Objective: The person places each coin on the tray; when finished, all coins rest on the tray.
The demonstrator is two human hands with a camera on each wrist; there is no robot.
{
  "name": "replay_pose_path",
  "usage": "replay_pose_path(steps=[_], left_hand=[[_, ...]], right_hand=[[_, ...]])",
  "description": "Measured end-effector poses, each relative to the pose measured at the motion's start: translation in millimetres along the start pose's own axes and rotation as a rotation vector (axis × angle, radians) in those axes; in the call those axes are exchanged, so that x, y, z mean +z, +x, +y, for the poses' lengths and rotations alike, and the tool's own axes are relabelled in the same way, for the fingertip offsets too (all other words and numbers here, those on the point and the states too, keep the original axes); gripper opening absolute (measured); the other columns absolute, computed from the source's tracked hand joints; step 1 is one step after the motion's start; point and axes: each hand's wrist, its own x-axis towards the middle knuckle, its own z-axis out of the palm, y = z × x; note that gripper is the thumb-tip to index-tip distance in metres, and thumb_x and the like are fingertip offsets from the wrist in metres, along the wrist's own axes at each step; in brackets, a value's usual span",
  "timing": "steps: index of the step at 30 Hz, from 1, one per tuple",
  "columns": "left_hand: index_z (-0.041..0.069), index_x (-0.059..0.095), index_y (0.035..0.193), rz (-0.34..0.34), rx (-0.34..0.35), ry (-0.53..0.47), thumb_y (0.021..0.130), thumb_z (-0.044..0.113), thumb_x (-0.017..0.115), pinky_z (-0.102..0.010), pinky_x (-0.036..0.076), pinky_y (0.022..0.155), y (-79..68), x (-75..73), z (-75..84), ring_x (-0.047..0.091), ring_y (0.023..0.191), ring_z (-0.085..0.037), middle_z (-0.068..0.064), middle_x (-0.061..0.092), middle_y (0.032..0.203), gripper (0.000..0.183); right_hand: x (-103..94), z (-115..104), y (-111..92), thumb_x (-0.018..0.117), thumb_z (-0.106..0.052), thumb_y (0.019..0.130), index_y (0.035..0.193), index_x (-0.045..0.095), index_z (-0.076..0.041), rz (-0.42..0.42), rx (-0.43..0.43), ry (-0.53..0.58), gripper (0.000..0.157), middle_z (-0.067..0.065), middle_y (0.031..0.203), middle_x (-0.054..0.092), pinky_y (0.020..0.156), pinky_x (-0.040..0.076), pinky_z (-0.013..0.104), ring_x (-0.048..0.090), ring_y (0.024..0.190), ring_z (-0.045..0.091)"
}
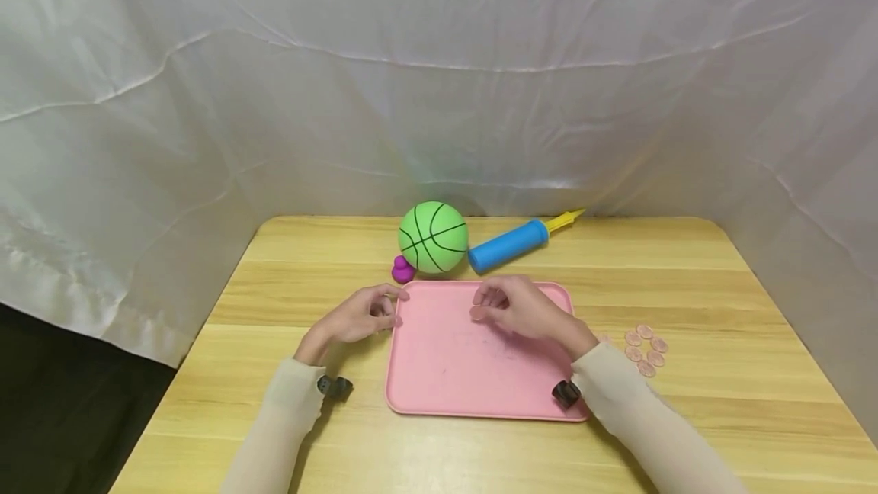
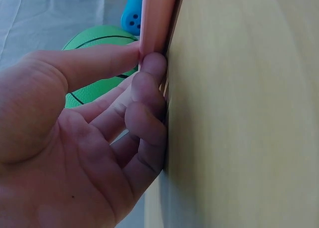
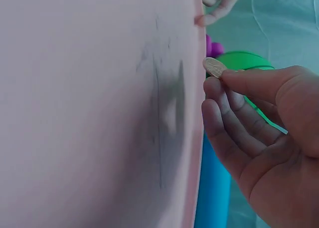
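Note:
A pink tray (image 1: 439,376) lies flat on the wooden table. At its left rim my left hand (image 1: 358,315) grips the edge; in the left wrist view the thumb (image 2: 107,63) meets the rim while curled fingers (image 2: 147,120) rest against the outer side. My right hand (image 1: 527,308) is over the back half of the tray, pinching a coin (image 3: 214,67) between thumb and fingertips, apart from the tray surface. Several copper-coloured coins (image 1: 633,338) lie in a ring to the right of the tray, and another is partly hidden by the right sleeve.
Behind the tray stand a green basketball (image 1: 434,238) and a small purple rounded toy (image 1: 402,271). A blue hand pump (image 1: 509,245) with a yellow nozzle (image 1: 565,220) lies to their right. A pale cloth (image 1: 439,120) hangs behind the table.

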Motion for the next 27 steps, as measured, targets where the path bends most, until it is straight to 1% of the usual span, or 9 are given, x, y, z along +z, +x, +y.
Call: replay_pose_path(steps=[4, 8, 11, 14, 17, 21, 24, 27], left_hand=[[-0.004, 0.059, 0.146, -0.001, 0.000, -0.003, 0.101, -0.002, 0.069, -0.021, 0.053, 0.073, 0.3, 0.7, -0.8, 0.064, 0.085, -0.016, -0.015, 0.072, 0.097, 0.046], [-0.005, 0.059, 0.146, 0.004, 0.006, 0.002, 0.101, -0.001, 0.070, -0.022, 0.053, 0.073, 0.9, 1.1, -1.6, 0.064, 0.084, -0.014, -0.015, 0.072, 0.096, 0.047], [-0.004, 0.059, 0.147, 0.007, 0.001, 0.010, 0.101, 0.001, 0.070, -0.021, 0.053, 0.073, 1.6, 1.8, -1.5, 0.064, 0.084, -0.013, -0.014, 0.072, 0.097, 0.047], [-0.004, 0.059, 0.147, 0.007, -0.001, 0.010, 0.101, 0.001, 0.070, -0.021, 0.053, 0.073, 1.8, 1.7, -0.3, 0.064, 0.083, -0.013, -0.014, 0.073, 0.097, 0.048], [-0.005, 0.059, 0.148, 0.009, -0.011, -0.004, 0.101, -0.001, 0.070, -0.022, 0.055, 0.071, 1.2, 0.8, 1.9, 0.064, 0.080, -0.014, -0.015, 0.073, 0.095, 0.049], [-0.005, 0.057, 0.151, 0.008, -0.036, -0.029, 0.101, -0.001, 0.070, -0.023, 0.056, 0.068, 0.2, -0.8, 4.7, 0.066, 0.078, -0.016, -0.015, 0.074, 0.094, 0.052], [-0.005, 0.055, 0.153, 0.002, -0.046, -0.041, 0.101, 0.000, 0.070, -0.023, 0.056, 0.067, 0.1, -1.2, 5.6, 0.067, 0.078, -0.017, -0.015, 0.075, 0.093, 0.054], [-0.006, 0.055, 0.153, -0.003, -0.047, -0.043, 0.101, -0.001, 0.069, -0.024, 0.057, 0.067, -0.5, -0.5, 5.5, 0.068, 0.079, -0.017, -0.015, 0.075, 0.092, 0.054]], right_hand=[[9.6, -0.7, 11.6, 0.084, -0.020, 0.098, 0.102, 0.077, -0.016, -0.026, -0.001, 0.016, 0.008, -0.004, 0.094, 0.077, 0.086, 0.060, 0.027, 0.070, 0.088, 0.010], [17.0, -1.7, 25.2, 0.081, -0.012, 0.099, 0.105, 0.077, -0.012, -0.053, -0.007, 0.048, 0.007, 0.000, 0.097, 0.078, 0.088, 0.062, 0.028, 0.071, 0.090, 0.011], [20.8, -1.9, 33.9, 0.080, -0.009, 0.097, 0.105, 0.078, -0.010, -0.049, 0.012, 0.069, 0.008, 0.001, 0.098, 0.079, 0.089, 0.062, 0.029, 0.072, 0.091, 0.010], [24.7, -2.8, 40.0, 0.085, -0.015, 0.096, 0.104, 0.078, -0.012, -0.047, 0.037, 0.075, 0.010, 0.000, 0.096, 0.080, 0.088, 0.062, 0.028, 0.072, 0.088, 0.009], [28.4, -4.3, 44.0, 0.086, -0.018, 0.096, 0.103, 0.078, -0.011, -0.060, 0.022, 0.063, 0.013, 0.000, 0.095, 0.081, 0.087, 0.062, 0.027, 0.073, 0.087, 0.008], [30.4, -4.4, 48.4, 0.080, -0.008, 0.097, 0.103, 0.077, -0.007, -0.068, -0.015, 0.033, 0.007, 0.003, 0.095, 0.081, 0.085, 0.062, 0.026, 0.072, 0.086, 0.008], [30.2, -2.2, 51.0, 0.077, -0.002, 0.096, 0.104, 0.077, -0.006, -0.059, -0.007, 0.024, 0.009, 0.005, 0.095, 0.080, 0.084, 0.061, 0.025, 0.072, 0.086, 0.009], [29.6, 0.1, 51.3, 0.077, -0.002, 0.096, 0.104, 0.078, -0.005, -0.059, 0.010, 0.026, 0.009, 0.007, 0.098, 0.080, 0.087, 0.062, 0.026, 0.072, 0.089, 0.010]])
